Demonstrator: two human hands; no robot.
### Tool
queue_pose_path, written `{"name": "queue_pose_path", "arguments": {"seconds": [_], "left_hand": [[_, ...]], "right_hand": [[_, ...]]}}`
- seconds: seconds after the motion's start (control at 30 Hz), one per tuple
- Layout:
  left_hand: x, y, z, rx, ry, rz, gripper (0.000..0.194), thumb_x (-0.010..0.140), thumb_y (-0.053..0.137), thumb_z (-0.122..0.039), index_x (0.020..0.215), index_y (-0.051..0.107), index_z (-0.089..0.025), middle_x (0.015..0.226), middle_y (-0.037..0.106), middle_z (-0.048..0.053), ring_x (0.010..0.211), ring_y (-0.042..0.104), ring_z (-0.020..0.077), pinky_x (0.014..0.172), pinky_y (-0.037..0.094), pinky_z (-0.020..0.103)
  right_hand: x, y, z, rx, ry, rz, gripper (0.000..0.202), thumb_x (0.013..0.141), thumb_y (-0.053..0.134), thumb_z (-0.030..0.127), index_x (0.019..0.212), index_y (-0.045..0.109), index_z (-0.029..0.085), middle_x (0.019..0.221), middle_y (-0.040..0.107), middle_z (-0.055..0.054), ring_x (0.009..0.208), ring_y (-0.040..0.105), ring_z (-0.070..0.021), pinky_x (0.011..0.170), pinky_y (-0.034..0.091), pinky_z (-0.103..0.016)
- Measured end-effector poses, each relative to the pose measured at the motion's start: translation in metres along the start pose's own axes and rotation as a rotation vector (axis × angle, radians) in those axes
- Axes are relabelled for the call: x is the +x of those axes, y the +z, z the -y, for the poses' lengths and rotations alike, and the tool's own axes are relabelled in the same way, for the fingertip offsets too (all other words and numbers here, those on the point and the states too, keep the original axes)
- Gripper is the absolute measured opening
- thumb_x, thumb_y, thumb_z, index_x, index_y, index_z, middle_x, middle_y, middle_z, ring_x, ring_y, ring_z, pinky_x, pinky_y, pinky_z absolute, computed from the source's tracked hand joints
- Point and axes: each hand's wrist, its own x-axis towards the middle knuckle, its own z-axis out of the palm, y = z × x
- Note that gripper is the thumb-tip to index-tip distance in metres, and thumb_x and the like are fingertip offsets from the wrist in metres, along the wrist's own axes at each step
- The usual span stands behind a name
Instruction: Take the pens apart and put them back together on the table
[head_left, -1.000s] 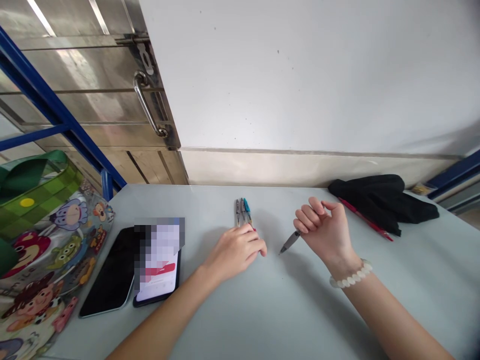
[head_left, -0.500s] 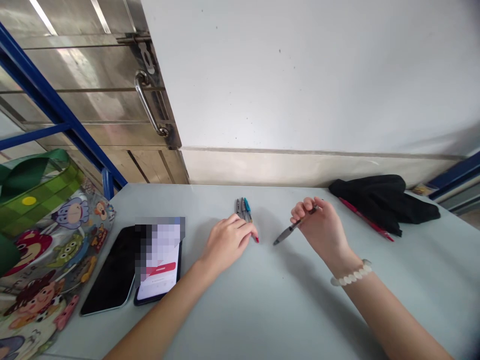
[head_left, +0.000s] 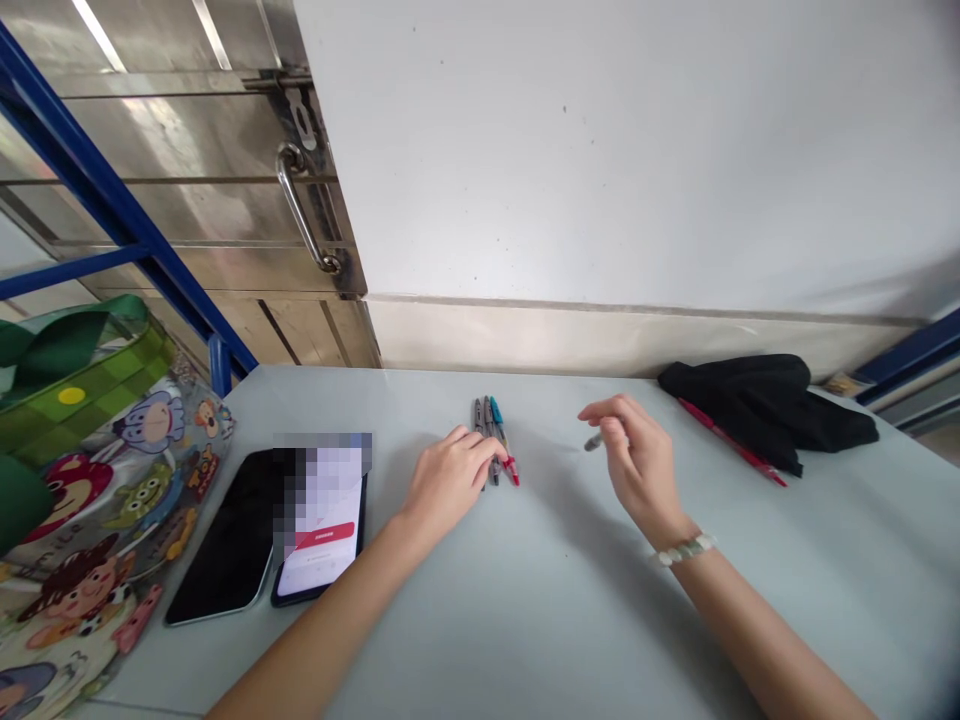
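My left hand point(head_left: 446, 475) lies over a small row of pens in the middle of the table, its fingers curled onto them. Two grey pens point(head_left: 478, 412) stick out past the fingers, beside a teal pen end point(head_left: 495, 411). A red pen end point(head_left: 512, 472) shows by the index fingertip; whether it belongs to the teal one I cannot tell. To the right, my right hand point(head_left: 643, 460) is raised above the table with its fingers closed around a grey pen point(head_left: 593, 441). Only a short end of that pen shows; the fingers hide the rest.
Two phones, one dark point(head_left: 225, 540) and one lit point(head_left: 322, 545), lie left of my left forearm. A cartoon-print bag point(head_left: 142, 500) stands at the left edge. On the right, a black cloth point(head_left: 772, 410) lies near a red pen point(head_left: 731, 440). The wall point(head_left: 600, 200) rises behind.
My right hand has turned over, so the pen that pointed down toward the table is now mostly hidden. My left hand has shifted slightly, uncovering more of the pens' lower ends.
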Motion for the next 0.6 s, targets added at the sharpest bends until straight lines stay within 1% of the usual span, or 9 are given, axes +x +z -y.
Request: {"name": "queue_pose_path", "arguments": {"seconds": [0.07, 0.13, 0.2, 0.23, 0.3, 0.4, 0.47, 0.53, 0.6], "left_hand": [[0.000, 0.001, 0.001, -0.008, 0.002, 0.023, 0.032, 0.085, 0.043, -0.003, 0.092, 0.061, -0.028, 0.081, 0.063, -0.005, 0.084, 0.052, 0.0132, 0.058, 0.038, 0.021], [-0.001, 0.002, 0.001, -0.010, 0.002, 0.043, 0.033, 0.085, 0.043, -0.002, 0.093, 0.061, -0.028, 0.083, 0.063, -0.005, 0.085, 0.052, 0.0133, 0.059, 0.038, 0.021], [-0.001, 0.004, 0.001, -0.004, 0.005, 0.053, 0.033, 0.085, 0.043, -0.001, 0.093, 0.061, -0.028, 0.085, 0.063, -0.004, 0.086, 0.052, 0.0137, 0.060, 0.039, 0.021], [-0.001, 0.004, 0.001, -0.003, 0.011, 0.055, 0.033, 0.084, 0.043, -0.001, 0.093, 0.061, -0.027, 0.085, 0.063, -0.004, 0.087, 0.051, 0.0138, 0.060, 0.039, 0.021], [-0.001, 0.005, 0.001, -0.007, 0.029, 0.054, 0.034, 0.084, 0.043, 0.000, 0.092, 0.061, -0.027, 0.086, 0.063, -0.004, 0.088, 0.051, 0.0139, 0.062, 0.040, 0.022], [0.000, 0.005, 0.000, 0.006, 0.065, 0.035, 0.029, 0.084, 0.045, -0.002, 0.090, 0.062, -0.026, 0.089, 0.063, -0.003, 0.092, 0.051, 0.0148, 0.070, 0.042, 0.025], [0.000, 0.005, -0.001, 0.024, 0.084, 0.020, 0.023, 0.086, 0.046, -0.007, 0.089, 0.061, -0.024, 0.090, 0.063, -0.002, 0.094, 0.050, 0.0158, 0.076, 0.042, 0.028], [0.000, 0.006, -0.002, 0.030, 0.093, 0.014, 0.020, 0.087, 0.047, -0.010, 0.088, 0.061, -0.024, 0.091, 0.063, -0.002, 0.095, 0.050, 0.0162, 0.077, 0.042, 0.029], [0.000, 0.006, -0.001, 0.034, 0.089, 0.013, 0.019, 0.087, 0.046, -0.011, 0.085, 0.061, -0.023, 0.090, 0.063, -0.002, 0.094, 0.050, 0.0162, 0.077, 0.041, 0.030]], "right_hand": [[-0.002, 0.005, 0.000, -0.079, -0.076, 0.091, 0.023, 0.092, 0.040, 0.034, 0.084, 0.058, 0.023, 0.082, 0.056, -0.005, 0.074, 0.053, -0.0178, 0.066, 0.039, -0.031], [-0.005, 0.012, -0.001, -0.164, -0.118, 0.212, 0.018, 0.091, 0.043, 0.031, 0.086, 0.059, 0.024, 0.092, 0.058, -0.006, 0.084, 0.055, -0.0196, 0.068, 0.041, -0.031], [-0.009, 0.020, -0.003, -0.229, -0.114, 0.343, 0.018, 0.091, 0.043, 0.027, 0.088, 0.060, 0.024, 0.103, 0.058, -0.007, 0.093, 0.055, -0.0206, 0.065, 0.043, -0.030], [-0.011, 0.024, -0.004, -0.251, -0.111, 0.404, 0.018, 0.091, 0.042, 0.025, 0.088, 0.060, 0.025, 0.105, 0.057, -0.007, 0.094, 0.055, -0.0203, 0.062, 0.044, -0.029], [-0.014, 0.030, -0.007, -0.282, -0.132, 0.477, 0.016, 0.090, 0.044, 0.022, 0.089, 0.060, 0.025, 0.108, 0.056, -0.006, 0.095, 0.055, -0.0198, 0.062, 0.045, -0.029], [-0.016, 0.032, -0.009, -0.310, -0.186, 0.526, 0.012, 0.088, 0.049, 0.029, 0.092, 0.060, 0.024, 0.104, 0.059, -0.006, 0.096, 0.054, -0.0209, 0.072, 0.047, -0.034], [-0.016, 0.031, -0.007, -0.319, -0.209, 0.520, 0.015, 0.087, 0.051, 0.033, 0.094, 0.060, 0.024, 0.100, 0.061, -0.006, 0.098, 0.052, -0.0222, 0.082, 0.045, -0.038], [-0.015, 0.030, -0.003, -0.322, -0.227, 0.485, 0.017, 0.087, 0.050, 0.033, 0.099, 0.059, 0.023, 0.098, 0.062, -0.006, 0.102, 0.051, -0.0227, 0.088, 0.041, -0.040], [-0.015, 0.030, 0.001, -0.318, -0.254, 0.465, 0.018, 0.087, 0.051, 0.030, 0.103, 0.058, 0.023, 0.097, 0.063, -0.006, 0.102, 0.051, -0.0219, 0.090, 0.038, -0.039]]}}
